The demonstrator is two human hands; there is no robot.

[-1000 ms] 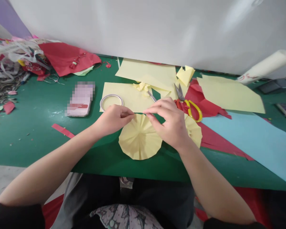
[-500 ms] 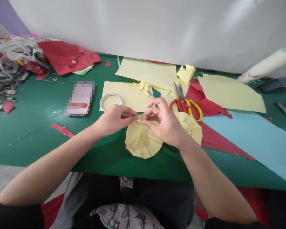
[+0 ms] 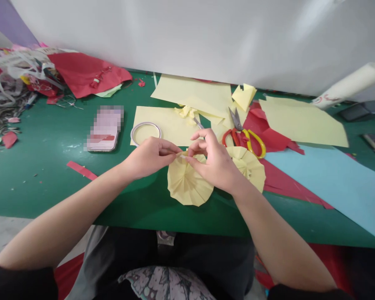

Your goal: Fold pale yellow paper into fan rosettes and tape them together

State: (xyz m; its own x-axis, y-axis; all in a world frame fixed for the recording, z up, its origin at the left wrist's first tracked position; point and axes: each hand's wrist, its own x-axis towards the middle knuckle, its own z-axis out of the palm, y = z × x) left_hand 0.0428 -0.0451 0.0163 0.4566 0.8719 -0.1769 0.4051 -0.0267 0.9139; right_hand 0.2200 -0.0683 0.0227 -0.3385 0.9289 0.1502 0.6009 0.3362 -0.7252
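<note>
A pleated yellow paper rosette (image 3: pixel 190 185) is held at its far edge, its round fan of folds spread toward me. My left hand (image 3: pixel 151 156) pinches that edge between thumb and fingers. From the right, my right hand (image 3: pixel 214 160) has thumb and index finger closed on a small white strip (image 3: pixel 183 156) at the same edge; it looks like tape or its backing. A second yellow rosette (image 3: pixel 245 164) lies just beyond my right hand, partly covered by it. Beside my left hand rests a roll of tape (image 3: pixel 131 135) on yellow paper.
Scissors (image 3: pixel 236 121) with red and yellow handles lie behind my right hand. Yellow sheets (image 3: pixel 193 91), red paper (image 3: pixel 258 125) and blue paper (image 3: pixel 334 175) spread across the green table (image 3: pixel 50 183). A phone (image 3: pixel 104 129) lies at left, near a heap of scraps (image 3: pixel 15 83).
The rosette has turned and shifted slightly to the right in my fingers. Both hands stay almost in place, with the right fingertips a little closer to the edge.
</note>
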